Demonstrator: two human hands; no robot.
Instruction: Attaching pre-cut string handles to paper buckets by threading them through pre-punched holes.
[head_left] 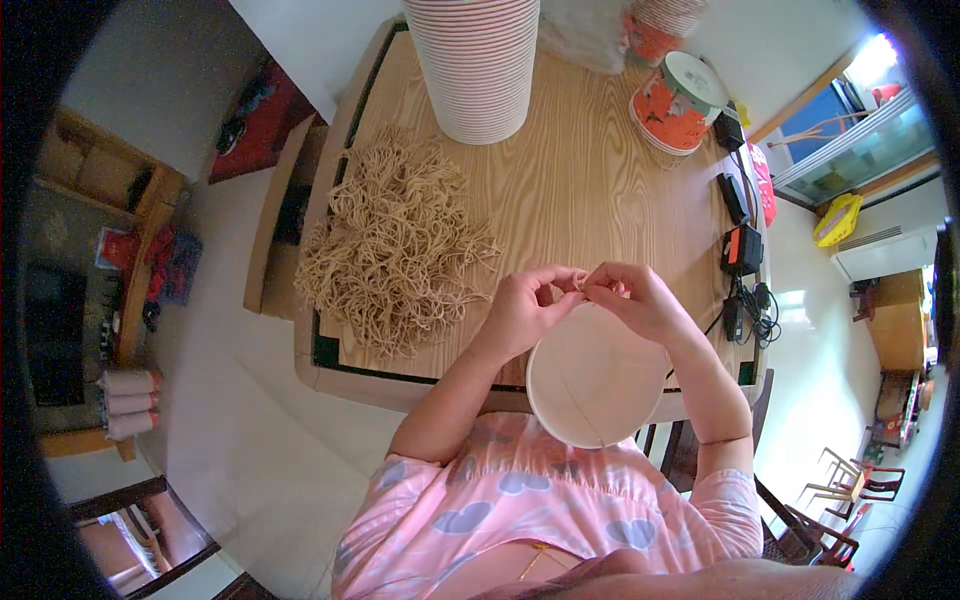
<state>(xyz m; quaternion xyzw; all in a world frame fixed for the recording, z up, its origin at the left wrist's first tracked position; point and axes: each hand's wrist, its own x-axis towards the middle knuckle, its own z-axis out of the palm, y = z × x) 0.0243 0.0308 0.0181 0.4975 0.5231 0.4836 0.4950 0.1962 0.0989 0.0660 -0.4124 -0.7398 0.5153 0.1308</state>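
Clad in a short-sleeved pink top printed with pale lavender-blue cloud shapes, sleeves ending above the elbows. Bare forearms, bare hands, no rings or watch visible. Thin gold chain at six o'clock.

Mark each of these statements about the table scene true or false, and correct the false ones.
1. Both hands meet at the far rim of a white paper bowl. True: the left hand and right hand pinch something small together above the white paper bowl.
2. A heap of tan string loops lies on the person's right. False: the heap of tan string loops lies to the left of the hands.
3. A tall stack of white bowls stands at the far side of the table. True: the stack of white bowls stands there.
4. The black chargers sit in the middle of the table. False: the black chargers lie along the right edge of the wooden table.
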